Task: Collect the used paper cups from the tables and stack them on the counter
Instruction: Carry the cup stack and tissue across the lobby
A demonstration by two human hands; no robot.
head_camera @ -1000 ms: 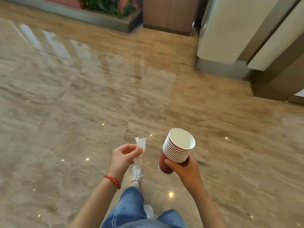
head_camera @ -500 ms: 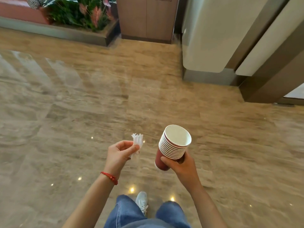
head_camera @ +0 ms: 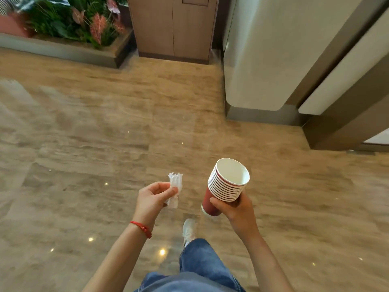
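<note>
Two hands work above the floor: the right hand [head_camera: 235, 207] curls its grip round a tilted stack of nested red paper cups [head_camera: 226, 184], while the left hand [head_camera: 152, 199] pinches a crumpled white paper napkin [head_camera: 175, 186] just beside.

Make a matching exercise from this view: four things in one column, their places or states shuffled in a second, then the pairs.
Things:
1. stack of paper cups
2. crumpled tissue
3. red string bracelet
4. planter

Places or states:
A. on the left wrist
B. top left, by the wooden cabinet
C. held in the right hand
D. pinched in the left hand

Pairs: 1-C, 2-D, 3-A, 4-B
</note>
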